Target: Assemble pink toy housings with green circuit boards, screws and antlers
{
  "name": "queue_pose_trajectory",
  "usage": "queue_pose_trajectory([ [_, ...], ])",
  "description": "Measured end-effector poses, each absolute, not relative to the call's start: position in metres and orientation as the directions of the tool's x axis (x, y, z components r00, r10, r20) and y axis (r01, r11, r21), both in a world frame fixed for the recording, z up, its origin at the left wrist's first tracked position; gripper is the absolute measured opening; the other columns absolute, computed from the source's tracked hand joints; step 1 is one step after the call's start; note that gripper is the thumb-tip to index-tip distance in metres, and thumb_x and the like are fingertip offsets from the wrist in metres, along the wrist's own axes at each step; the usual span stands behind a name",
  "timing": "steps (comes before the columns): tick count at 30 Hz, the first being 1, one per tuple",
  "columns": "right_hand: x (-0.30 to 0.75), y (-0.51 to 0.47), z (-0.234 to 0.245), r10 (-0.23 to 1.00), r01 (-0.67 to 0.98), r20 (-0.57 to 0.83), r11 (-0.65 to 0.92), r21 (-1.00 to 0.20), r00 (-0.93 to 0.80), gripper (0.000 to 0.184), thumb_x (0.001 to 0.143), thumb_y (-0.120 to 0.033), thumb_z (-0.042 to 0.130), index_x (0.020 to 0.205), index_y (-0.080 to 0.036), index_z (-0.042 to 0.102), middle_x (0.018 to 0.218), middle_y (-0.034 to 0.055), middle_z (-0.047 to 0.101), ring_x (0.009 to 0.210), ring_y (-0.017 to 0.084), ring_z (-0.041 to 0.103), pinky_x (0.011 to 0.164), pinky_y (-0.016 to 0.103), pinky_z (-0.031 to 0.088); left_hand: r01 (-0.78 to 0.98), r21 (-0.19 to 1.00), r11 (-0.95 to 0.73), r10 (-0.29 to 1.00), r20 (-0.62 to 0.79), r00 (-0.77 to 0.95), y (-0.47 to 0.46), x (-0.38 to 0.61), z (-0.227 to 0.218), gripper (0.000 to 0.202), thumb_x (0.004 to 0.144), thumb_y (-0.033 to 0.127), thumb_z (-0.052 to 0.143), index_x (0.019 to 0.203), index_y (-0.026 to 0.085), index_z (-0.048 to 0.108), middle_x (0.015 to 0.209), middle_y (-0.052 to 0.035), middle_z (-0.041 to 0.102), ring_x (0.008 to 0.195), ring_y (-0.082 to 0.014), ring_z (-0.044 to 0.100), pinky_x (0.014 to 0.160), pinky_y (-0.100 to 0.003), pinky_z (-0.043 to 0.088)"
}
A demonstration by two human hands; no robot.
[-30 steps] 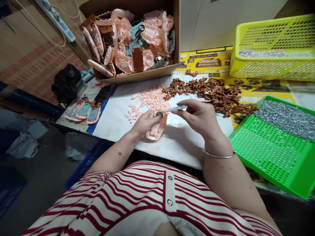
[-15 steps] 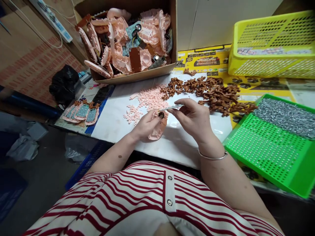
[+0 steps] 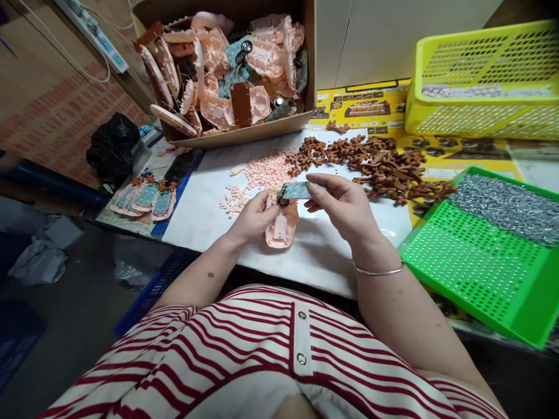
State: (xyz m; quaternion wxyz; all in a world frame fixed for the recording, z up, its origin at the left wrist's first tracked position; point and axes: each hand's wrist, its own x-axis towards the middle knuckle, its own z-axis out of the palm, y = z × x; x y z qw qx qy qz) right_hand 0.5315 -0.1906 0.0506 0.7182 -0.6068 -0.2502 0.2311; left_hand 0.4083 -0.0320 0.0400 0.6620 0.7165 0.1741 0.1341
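A pale green circuit board (image 3: 299,190) is pinched between the thumb and fingers of my right hand (image 3: 343,203), its flat face tilted toward me. My left hand (image 3: 255,218) grips a small round black part with wires (image 3: 283,199) at the board's left end; it looks like a speaker. Under both hands a pink plastic shell (image 3: 280,230) rests on the white work surface (image 3: 205,206), its inside facing up. My left fingers partly hide the shell's upper end. Behind the hands lie a heap of small pink pieces (image 3: 266,171) and a pile of brown branched parts (image 3: 384,163).
A cardboard box (image 3: 244,132) of pink shells and boards stands at the back. To the right are a green tray (image 3: 463,262) with metal screws (image 3: 510,206) and a yellow basket (image 3: 476,119). Several shells with boards (image 3: 146,198) lie at the left.
The circuit board has turned from edge-on to showing its flat face. My left hand has shifted slightly left, and more of the pink shell's inside shows.
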Motion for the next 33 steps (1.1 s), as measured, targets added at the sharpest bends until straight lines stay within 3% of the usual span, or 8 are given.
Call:
queue_pose_trajectory([
  [6,0.528,-0.187,0.053,0.642,-0.162,0.010,0.208,-0.964,0.767,0.061,0.058,-0.064,0.088,0.098,-0.019,0.079,0.084,0.0031,0.076,0.059,0.010,0.064,0.054,0.026,0.059,0.086,0.996,0.014,0.486,-0.082,0.870,-0.035,0.409,0.045,0.027,0.074,0.026,0.069,0.099,0.015,0.065,0.094,-0.0033,0.069,0.089,-0.0173,0.062,0.083,-0.029,0.048],
  [10,0.528,-0.185,0.049,0.636,-0.137,0.013,0.186,-0.973,0.771,0.063,0.059,-0.064,0.087,0.101,-0.018,0.079,0.085,0.0039,0.077,0.059,0.010,0.063,0.056,0.027,0.060,0.108,0.990,0.094,0.455,-0.140,0.880,-0.034,0.409,0.046,0.024,0.073,0.029,0.072,0.092,0.015,0.065,0.087,-0.0018,0.068,0.081,-0.0160,0.061,0.076,-0.028,0.047],
  [14,0.529,-0.186,0.048,0.653,-0.116,0.025,0.171,-0.978,0.757,0.063,0.061,-0.064,0.085,0.103,-0.017,0.079,0.088,0.0056,0.078,0.060,0.011,0.064,0.057,0.029,0.060,0.081,0.992,0.096,0.406,-0.113,0.907,-0.034,0.409,0.044,0.029,0.072,0.031,0.076,0.096,0.016,0.068,0.091,-0.0026,0.070,0.086,-0.0174,0.063,0.080,-0.029,0.049],
  [23,0.527,-0.185,0.048,0.649,-0.078,0.069,0.195,-0.978,0.758,0.057,0.065,-0.062,0.084,0.100,-0.018,0.077,0.079,0.0027,0.073,0.059,0.011,0.062,0.055,0.027,0.058,0.135,0.978,0.159,0.460,-0.194,0.867,-0.038,0.413,0.052,0.025,0.063,0.026,0.075,0.085,0.016,0.067,0.081,-0.0004,0.069,0.074,-0.0147,0.061,0.072,-0.027,0.047],
  [28,0.528,-0.184,0.044,0.662,-0.115,0.049,0.202,-0.973,0.748,0.069,0.059,-0.051,0.090,0.118,-0.022,0.068,0.089,0.0011,0.071,0.063,0.011,0.061,0.054,0.028,0.058,0.138,0.952,0.274,0.449,-0.253,0.857,-0.034,0.413,0.053,0.025,0.062,0.028,0.077,0.081,0.016,0.066,0.076,-0.0003,0.070,0.066,-0.0144,0.062,0.067,-0.027,0.048],
  [31,0.525,-0.183,0.044,0.715,-0.178,-0.001,0.173,-0.969,0.699,0.065,0.057,-0.048,0.091,0.110,-0.017,0.069,0.095,0.0046,0.072,0.067,0.013,0.063,0.054,0.027,0.058,0.115,0.946,0.304,0.491,-0.259,0.832,-0.032,0.413,0.052,0.024,0.057,0.025,0.077,0.076,0.016,0.065,0.071,0.0012,0.069,0.063,-0.0131,0.060,0.063,-0.025,0.046],
  [33,0.521,-0.181,0.043,0.732,-0.201,-0.016,0.167,-0.965,0.681,0.060,0.059,-0.050,0.089,0.104,-0.016,0.070,0.088,0.0040,0.072,0.065,0.013,0.063,0.052,0.027,0.057,0.105,0.945,0.310,0.509,-0.258,0.821,-0.031,0.412,0.052,0.024,0.056,0.024,0.077,0.076,0.016,0.066,0.070,0.0017,0.069,0.064,-0.0131,0.061,0.063,-0.025,0.046],
])
